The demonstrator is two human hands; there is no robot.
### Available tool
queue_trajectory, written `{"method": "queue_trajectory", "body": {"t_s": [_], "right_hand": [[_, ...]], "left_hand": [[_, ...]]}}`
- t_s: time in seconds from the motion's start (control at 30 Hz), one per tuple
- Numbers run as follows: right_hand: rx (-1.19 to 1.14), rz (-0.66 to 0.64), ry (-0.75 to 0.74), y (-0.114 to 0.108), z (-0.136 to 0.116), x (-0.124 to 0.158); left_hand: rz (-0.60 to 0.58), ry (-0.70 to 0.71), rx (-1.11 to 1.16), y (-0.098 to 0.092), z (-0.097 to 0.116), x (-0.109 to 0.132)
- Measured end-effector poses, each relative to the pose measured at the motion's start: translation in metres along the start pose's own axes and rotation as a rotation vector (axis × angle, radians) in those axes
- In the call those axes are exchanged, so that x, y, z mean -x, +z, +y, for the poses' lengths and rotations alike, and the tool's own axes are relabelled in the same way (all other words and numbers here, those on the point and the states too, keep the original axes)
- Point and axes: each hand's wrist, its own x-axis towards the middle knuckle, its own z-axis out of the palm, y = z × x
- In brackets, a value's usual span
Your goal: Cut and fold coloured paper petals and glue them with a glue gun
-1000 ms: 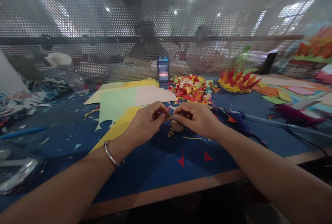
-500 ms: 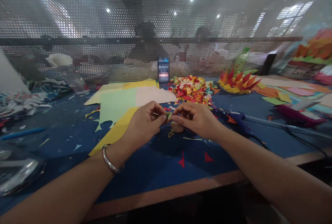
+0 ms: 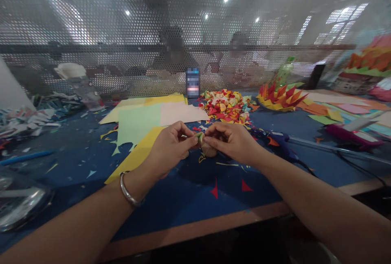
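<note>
Between my fingertips, over the middle of the blue table (image 3: 171, 203), is a small piece of folded green paper (image 3: 200, 136). My left hand (image 3: 174, 146) pinches it from the left, thumb against fingers. From the other side my right hand (image 3: 229, 141) closes thumb and fingers on its right edge. Most of the piece is hidden by the fingertips. Just below the right fingers shows a small round tan thing (image 3: 209, 150), partly covered. Yellow paper scraps and two red paper scraps (image 3: 247, 185) lie on the table nearer to me.
Left of my hands are sheets of green paper (image 3: 137, 121) and yellow paper (image 3: 134, 158). Beyond them a heap of small coloured paper pieces (image 3: 226, 105) lies beside a phone (image 3: 192, 82). A blue glue gun (image 3: 282, 144) and purple stapler-like tool (image 3: 354, 135) sit to the right.
The paper has turned slightly between my fingers and moved a little to the right. Both hands have shifted only slightly, and the rest of the table looks the same.
</note>
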Motion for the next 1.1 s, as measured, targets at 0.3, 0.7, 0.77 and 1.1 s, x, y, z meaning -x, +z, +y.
{"method": "queue_trajectory", "body": {"t_s": [0.3, 0.7, 0.77, 1.1], "right_hand": [[0.055, 0.006, -0.054, -0.002, -0.003, 0.002], [0.026, -0.005, -0.061, -0.005, -0.002, 0.003], [0.019, -0.013, -0.065, -0.005, -0.003, 0.003], [0.013, -0.084, -0.078, -0.007, -0.007, 0.006]], "left_hand": [[-0.111, 0.077, -0.107, 0.001, 0.006, 0.007], [-0.183, -0.006, 0.085, -0.005, 0.009, 0.005], [-0.186, -0.017, 0.104, -0.006, 0.009, 0.005], [-0.259, -0.125, 0.202, -0.009, 0.009, 0.005]]}}
